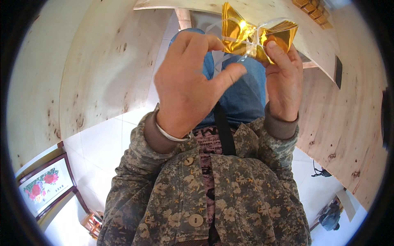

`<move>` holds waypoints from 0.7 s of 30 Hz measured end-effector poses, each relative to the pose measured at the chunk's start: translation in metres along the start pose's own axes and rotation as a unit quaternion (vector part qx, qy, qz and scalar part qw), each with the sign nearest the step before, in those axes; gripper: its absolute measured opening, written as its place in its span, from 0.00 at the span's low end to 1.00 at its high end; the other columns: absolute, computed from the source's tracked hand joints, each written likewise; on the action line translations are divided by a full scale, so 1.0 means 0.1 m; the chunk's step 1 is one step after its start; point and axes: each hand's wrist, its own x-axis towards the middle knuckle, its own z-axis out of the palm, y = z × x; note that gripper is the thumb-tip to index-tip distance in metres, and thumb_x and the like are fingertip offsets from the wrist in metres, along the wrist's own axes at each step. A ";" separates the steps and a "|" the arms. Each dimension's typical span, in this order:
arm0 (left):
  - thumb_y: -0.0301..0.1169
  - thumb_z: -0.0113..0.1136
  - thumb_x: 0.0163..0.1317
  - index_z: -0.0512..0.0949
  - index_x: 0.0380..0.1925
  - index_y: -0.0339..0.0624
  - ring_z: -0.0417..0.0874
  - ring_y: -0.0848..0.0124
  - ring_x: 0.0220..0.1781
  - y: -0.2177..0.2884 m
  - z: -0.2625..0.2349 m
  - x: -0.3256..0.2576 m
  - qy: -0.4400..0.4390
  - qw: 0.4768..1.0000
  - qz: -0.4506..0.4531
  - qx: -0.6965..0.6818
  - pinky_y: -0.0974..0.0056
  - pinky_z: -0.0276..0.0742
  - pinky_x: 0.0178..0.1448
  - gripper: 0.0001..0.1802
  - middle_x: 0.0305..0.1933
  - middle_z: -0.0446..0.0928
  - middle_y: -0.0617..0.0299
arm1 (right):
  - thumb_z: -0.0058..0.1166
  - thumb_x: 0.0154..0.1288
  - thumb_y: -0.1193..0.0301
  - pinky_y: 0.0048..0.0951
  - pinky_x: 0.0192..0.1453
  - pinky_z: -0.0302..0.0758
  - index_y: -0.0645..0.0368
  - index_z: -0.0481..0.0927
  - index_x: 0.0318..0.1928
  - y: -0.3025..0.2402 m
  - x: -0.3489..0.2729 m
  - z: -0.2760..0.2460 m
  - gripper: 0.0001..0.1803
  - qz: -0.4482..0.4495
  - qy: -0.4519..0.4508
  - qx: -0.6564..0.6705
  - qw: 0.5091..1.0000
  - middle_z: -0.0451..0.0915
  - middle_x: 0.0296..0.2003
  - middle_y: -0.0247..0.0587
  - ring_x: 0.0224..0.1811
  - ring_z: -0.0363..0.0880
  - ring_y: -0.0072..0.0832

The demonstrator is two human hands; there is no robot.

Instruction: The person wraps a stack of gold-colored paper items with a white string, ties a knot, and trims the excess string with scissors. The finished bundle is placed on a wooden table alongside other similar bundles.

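Nearest, the left hand pinches a thin clear strand between thumb and forefinger. Just beyond and to its right, the right hand grips the gold foil bundle at its cinched middle. A hard tug could snap the strand, or let the glossy foil slip and unfold
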 end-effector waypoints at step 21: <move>0.36 0.49 0.76 0.80 0.38 0.37 0.60 0.87 0.27 -0.02 -0.09 0.02 -0.139 0.930 -0.202 -0.272 0.77 0.55 0.30 0.15 0.27 0.69 0.76 | 0.57 0.70 0.73 0.25 0.59 0.74 0.65 0.75 0.56 0.01 -0.06 0.01 0.17 -0.047 -0.036 0.032 0.998 0.82 0.49 0.40 0.49 0.80 0.22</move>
